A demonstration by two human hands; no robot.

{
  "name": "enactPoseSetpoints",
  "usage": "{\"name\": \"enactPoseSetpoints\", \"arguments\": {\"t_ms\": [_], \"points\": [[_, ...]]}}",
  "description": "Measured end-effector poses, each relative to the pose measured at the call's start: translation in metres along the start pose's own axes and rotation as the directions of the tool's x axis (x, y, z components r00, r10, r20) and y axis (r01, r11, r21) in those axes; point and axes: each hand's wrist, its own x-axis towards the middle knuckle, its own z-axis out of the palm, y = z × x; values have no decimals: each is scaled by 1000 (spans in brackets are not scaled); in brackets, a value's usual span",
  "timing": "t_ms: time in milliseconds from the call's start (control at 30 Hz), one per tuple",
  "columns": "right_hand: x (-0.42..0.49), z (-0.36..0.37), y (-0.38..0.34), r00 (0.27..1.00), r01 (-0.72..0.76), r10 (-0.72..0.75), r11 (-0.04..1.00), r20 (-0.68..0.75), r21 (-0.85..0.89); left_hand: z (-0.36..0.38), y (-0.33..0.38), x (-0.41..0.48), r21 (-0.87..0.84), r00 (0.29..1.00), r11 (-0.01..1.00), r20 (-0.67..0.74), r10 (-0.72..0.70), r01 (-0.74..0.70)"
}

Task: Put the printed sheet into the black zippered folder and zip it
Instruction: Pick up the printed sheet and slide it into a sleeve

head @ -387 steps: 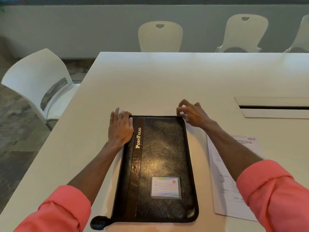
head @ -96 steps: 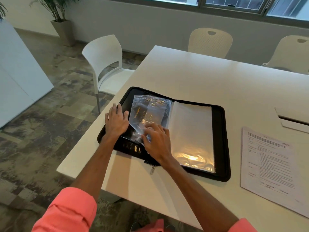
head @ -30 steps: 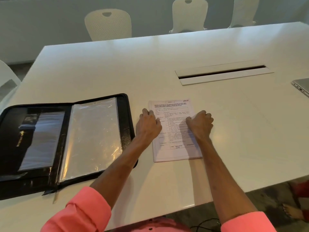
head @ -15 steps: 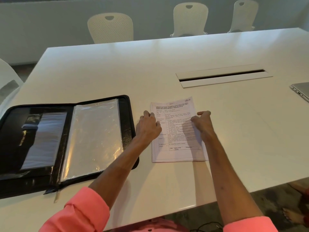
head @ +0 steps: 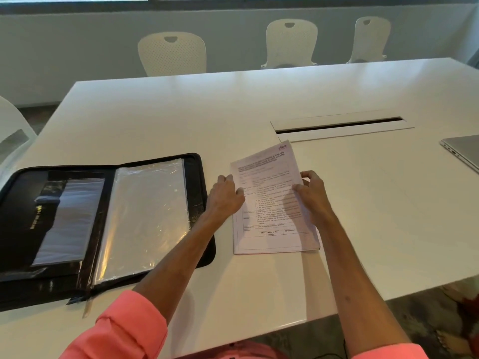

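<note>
The printed sheet (head: 272, 203) lies on the white table (head: 181, 120), its far end lifted. The right hand (head: 311, 195) pinches its right edge. The left hand (head: 225, 198) presses flat on its left edge. The black folder (head: 199, 177) lies open just left.

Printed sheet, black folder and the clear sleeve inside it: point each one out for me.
printed sheet (head: 269, 203), head view, on the printed middle between the hands.
black folder (head: 23, 203), head view, on its open left inner cover.
clear sleeve (head: 147, 216), head view, on the middle of the plastic.
</note>
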Motion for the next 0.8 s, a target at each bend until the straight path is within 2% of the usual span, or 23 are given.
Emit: {"name": "enactPoseSetpoints", "arguments": {"t_ms": [67, 133, 200, 233, 267, 333, 433, 567, 700, 800], "points": [[-5, -2, -9, 997, 76, -76, 996, 1, 40, -3, -4, 5, -105, 998, 993, -34, -53, 49], [-7, -4, -18, 991, 134, -135, 986, 3, 97, -9, -5, 11, -321, 989, 937, -15, -149, 136], [-9, -5, -29, 984, 177, -179, 970, -3, 165, -20, 2, 13, -611, 978, 769, 46, -204, 189], [-8, -5, -34, 981, 194, -196, 961, -11, 200, -27, 7, 12, -711, 983, 683, 63, -173, 166], [-7, -4, -39, 978, 209, -210, 951, -20, 227, -35, 12, 9, -759, 993, 643, 36, -110, 98], [-6, -1, -50, 970, 241, -240, 934, -36, 263, -45, 21, 6, -799, 997, 599, -75, -24, -46], [-6, 7, -65, 957, 280, -289, 924, -6, 260, -55, 34, 6, -797, 970, 574, -241, -15, -189], [-10, 22, -77, 931, 348, -364, 896, 9, 276, -62, 47, 9, -753, 920, 584, -391, -26, -303], [-14, 33, -82, 901, 430, -429, 859, -67, 279, -70, 55, 3, -757, 896, 534, -443, 1, -375], [-13, 35, -73, 895, 442, -441, 848, -75, 292, -65, 48, 0, -782, 910, 516, -414, -12, -349]]}}
